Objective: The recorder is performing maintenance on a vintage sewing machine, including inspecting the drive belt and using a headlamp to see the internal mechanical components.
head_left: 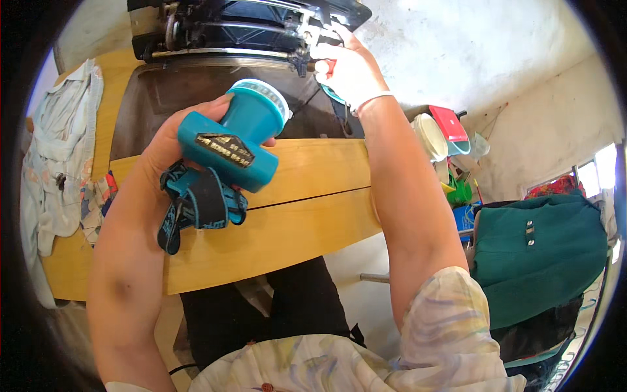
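Observation:
My left hand (171, 134) is closed round a teal headlamp (251, 121), its round lens tilted up and away from me. A dark elastic strap (212, 199) hangs bunched below the lamp. Ahead, a black sewing machine (228, 32) is tipped back, showing the metal rods and levers of its underside. My right hand (349, 68) reaches to the right end of that underside, its fingers curled against a bright metal part. Glare and the hand itself hide just what the fingertips grip. Beneath the machine lies the dark recess (140, 104) of the table.
The yellow wooden table (294, 242) curves in front of me. Pale cloth (62, 150) drapes its left side. On the right are a red container (449, 124), a cream tub (429, 137) and a dark green garment (539, 255) hung over something. Walls rise close behind.

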